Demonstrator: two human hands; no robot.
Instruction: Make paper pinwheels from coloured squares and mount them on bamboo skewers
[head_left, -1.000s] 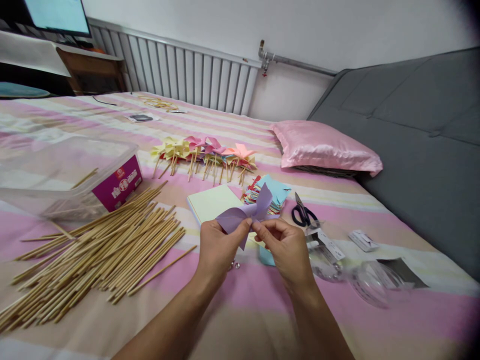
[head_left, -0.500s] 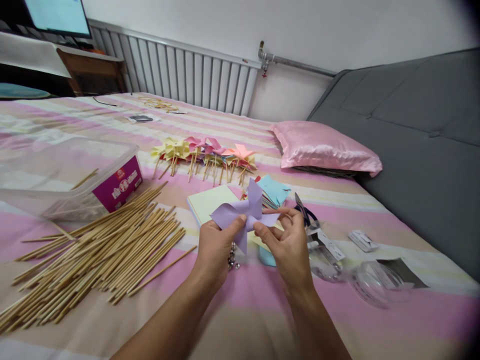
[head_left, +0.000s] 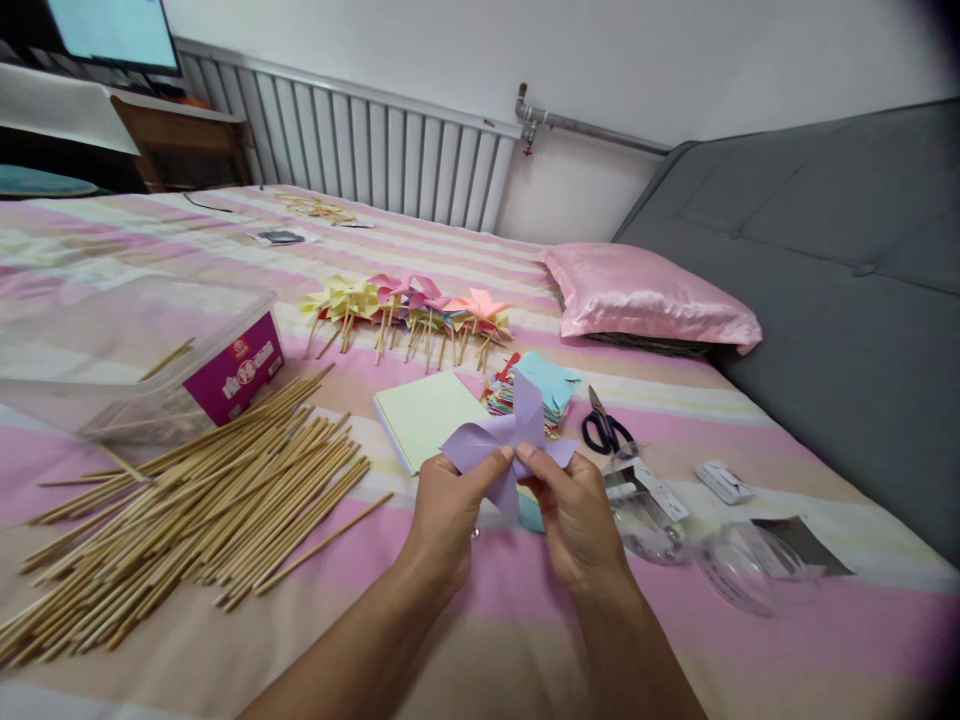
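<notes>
A purple paper pinwheel is held between my two hands above the bed. My left hand grips its left side, with the thumb pressed near the centre. From the right, my right hand pinches it, its thumb beside the left thumb at the middle. The fingers behind the paper are hidden. Just beyond lie a stack of pale square paper and a pile of cut coloured paper. Scissors with dark handles rest to the right.
Many wooden sticks spread across the left, beside a clear plastic box. Finished pinwheels lie in a row farther back. Clear plastic containers sit at the right, and a pink pillow lies near the grey headboard.
Both hands and the pinwheel have shifted slightly right. My right hand has moved its hold from the pinwheel's right blade to the centre, bringing both thumbs together. The scissors show more fully.
</notes>
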